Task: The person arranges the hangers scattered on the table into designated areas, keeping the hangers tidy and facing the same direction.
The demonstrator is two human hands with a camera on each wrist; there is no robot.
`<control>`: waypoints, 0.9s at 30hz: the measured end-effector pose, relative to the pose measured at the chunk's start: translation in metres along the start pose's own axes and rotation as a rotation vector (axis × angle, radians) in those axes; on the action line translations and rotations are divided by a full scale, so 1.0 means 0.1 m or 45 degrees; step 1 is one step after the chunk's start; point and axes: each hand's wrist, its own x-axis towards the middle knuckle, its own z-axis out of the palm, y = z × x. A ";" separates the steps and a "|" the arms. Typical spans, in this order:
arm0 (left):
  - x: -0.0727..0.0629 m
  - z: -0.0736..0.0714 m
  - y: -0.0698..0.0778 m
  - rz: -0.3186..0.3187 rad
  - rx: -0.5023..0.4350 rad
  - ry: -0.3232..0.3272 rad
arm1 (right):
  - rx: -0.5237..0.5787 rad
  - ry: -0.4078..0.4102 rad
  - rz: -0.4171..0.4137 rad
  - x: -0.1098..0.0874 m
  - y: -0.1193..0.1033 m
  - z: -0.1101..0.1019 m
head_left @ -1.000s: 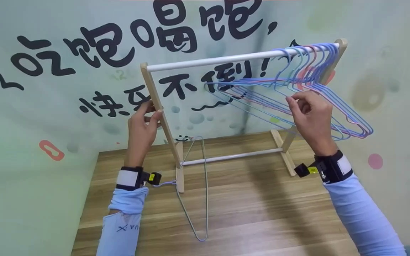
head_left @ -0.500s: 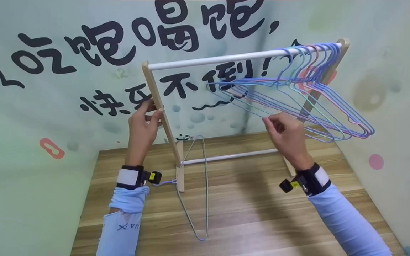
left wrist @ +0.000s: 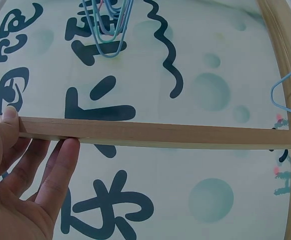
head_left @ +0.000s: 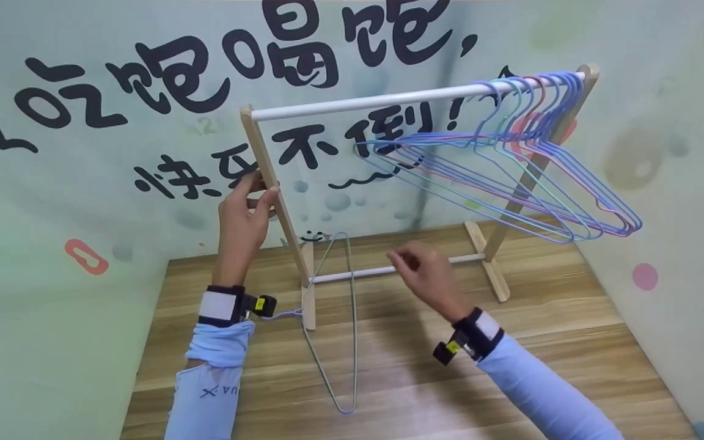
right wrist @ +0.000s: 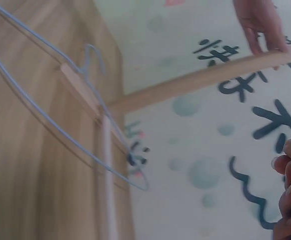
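My left hand [head_left: 242,226] holds the left wooden post [head_left: 288,227] of a small clothes rack, thumb on one side and fingers on the other, as the left wrist view also shows on the post [left wrist: 175,134]. With its fingers curled and nothing in them, my right hand [head_left: 430,273] hovers in front of the rack's white lower bar. To its left a pale green-blue wire hanger [head_left: 355,342] leans on the rack's left foot and lower bar. Several wire hangers [head_left: 572,91], mostly blue, hang bunched at the right end of the white top rod [head_left: 358,104].
The rack stands on a wood-grain surface [head_left: 450,403] against a pale wall [head_left: 113,183] with large black lettering. Another wall rises on the right. The rack's right foot [head_left: 496,284] sits behind my right hand.
My right hand has moved down and to the left, away from the bunched hangers, in front of the lower bar. My left hand stays on the post, and the leaning hanger has not moved.
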 end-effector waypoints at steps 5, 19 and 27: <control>0.00 0.00 0.02 -0.015 0.012 -0.011 | 0.012 -0.066 0.041 -0.14 0.01 0.32; 0.00 -0.01 0.00 0.003 0.002 -0.003 | 0.002 -0.375 0.137 -0.55 -0.13 1.12; -0.01 -0.02 0.01 -0.007 -0.003 -0.015 | -0.060 -0.487 0.177 -0.70 -0.16 1.42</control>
